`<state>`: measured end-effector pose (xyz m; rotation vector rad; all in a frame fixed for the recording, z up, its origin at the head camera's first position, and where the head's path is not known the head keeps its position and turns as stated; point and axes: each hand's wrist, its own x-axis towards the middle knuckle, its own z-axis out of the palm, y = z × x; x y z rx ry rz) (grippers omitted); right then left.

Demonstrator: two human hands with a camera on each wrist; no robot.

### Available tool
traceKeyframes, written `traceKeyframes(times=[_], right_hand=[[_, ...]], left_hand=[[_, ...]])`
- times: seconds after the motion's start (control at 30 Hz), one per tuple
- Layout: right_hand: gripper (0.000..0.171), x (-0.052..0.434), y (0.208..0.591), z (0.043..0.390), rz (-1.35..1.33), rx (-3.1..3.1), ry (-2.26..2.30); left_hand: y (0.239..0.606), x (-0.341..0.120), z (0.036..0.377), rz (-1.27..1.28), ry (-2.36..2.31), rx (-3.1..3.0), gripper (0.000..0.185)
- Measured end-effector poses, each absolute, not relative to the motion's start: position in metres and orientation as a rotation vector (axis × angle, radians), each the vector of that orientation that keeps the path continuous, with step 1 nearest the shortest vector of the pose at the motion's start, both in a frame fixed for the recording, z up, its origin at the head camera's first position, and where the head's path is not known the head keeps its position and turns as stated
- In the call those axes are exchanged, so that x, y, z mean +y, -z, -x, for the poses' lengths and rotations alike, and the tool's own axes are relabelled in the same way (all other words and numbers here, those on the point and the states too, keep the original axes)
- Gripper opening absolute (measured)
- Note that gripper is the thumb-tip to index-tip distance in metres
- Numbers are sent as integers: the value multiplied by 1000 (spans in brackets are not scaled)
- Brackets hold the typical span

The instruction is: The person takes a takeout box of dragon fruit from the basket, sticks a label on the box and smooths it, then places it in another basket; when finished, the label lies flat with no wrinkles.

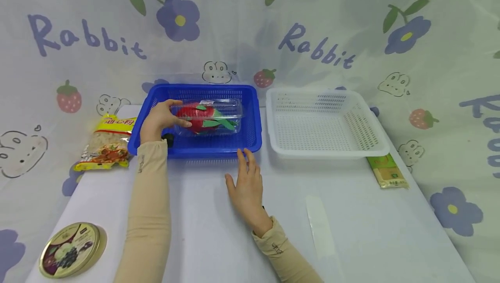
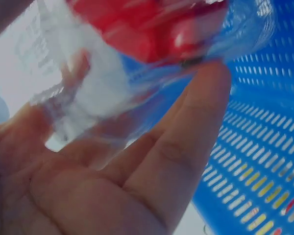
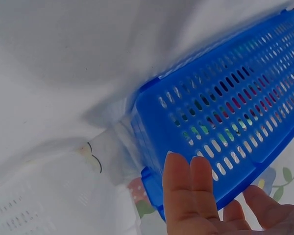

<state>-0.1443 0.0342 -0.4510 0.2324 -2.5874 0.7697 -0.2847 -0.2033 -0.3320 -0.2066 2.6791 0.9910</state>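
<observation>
A clear plastic box [image 1: 230,106] with a red and green dragon fruit [image 1: 197,117] inside is in the blue basket [image 1: 211,150]. My left hand [image 1: 159,119] reaches over the basket's left side and grips the box by its left end. In the left wrist view, the thumb and fingers lie around the blurred clear box [image 2: 103,93], and red shows through it. My right hand [image 1: 247,187] is at the basket's front right corner with its fingers extended. In the right wrist view, its fingertips are at the basket's slotted wall [image 3: 157,115]; whether they touch it I cannot tell.
A white basket [image 1: 328,152] stands right of the blue one, with a green and tan packet [image 1: 386,172] by its front right corner. A yellow-topped food bag [image 1: 105,144] lies at the left. Nearer is a round tin [image 1: 70,250]. A pale strip [image 1: 320,226] lies on the white table [image 1: 211,231].
</observation>
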Motion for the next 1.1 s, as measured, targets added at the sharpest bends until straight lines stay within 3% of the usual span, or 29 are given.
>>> traceKeyframes(times=[0.23, 0.6, 1.1], right_hand=[[74, 33, 452, 148, -232, -2611, -781], [74, 33, 450, 149, -231, -2653, -802], [74, 40, 447, 153, -250, -2661, -779]], left_hand=[[333, -208, 282, 163, -866, 2651, 88], [338, -203, 276, 333, -886, 2547, 89], [336, -198, 275, 225, -731, 2509, 90]])
